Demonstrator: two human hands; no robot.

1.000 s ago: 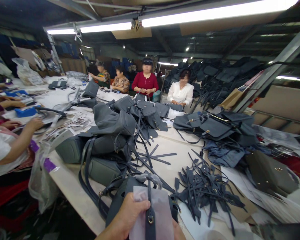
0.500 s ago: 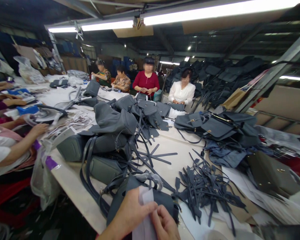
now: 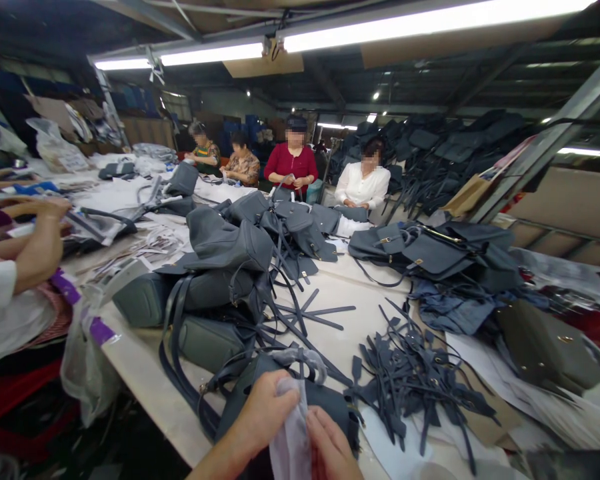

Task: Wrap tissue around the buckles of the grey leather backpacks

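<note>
The left hand (image 3: 266, 408) pinches a thin white wrap (image 3: 291, 437) over a dark bag (image 3: 326, 400). The right hand (image 3: 331, 445) touches the wrap; I can't tell if it grips. A see-through bag (image 3: 57, 145) holds something tan. Pale worktop (image 3: 353, 283) shows past the strap heap (image 3: 405, 380), and its edge slants near the dark bag.

Ahead of L hand (image 3: 267, 408) & R hand (image 3: 333, 443): dk bag (image 3: 333, 399) directly in the way, its wrapped handle (image 3: 307, 359) sticking up. Beyond, bare tabletop (image 3: 363, 288) = best gap, betw. bag stack (image 3: 225, 250) on L & bag heap (image 3: 433, 253) on R; loose straps (image 3: 333, 311) lie flat across its near L part, passable over top. R side: strap pile (image 3: 413, 380), tangled, blocks low pass. L: long handles (image 3: 173, 347) hang in the way; narrow bare strip along table edge. Air above bags open up to tube light (image 3: 430, 27).
</note>
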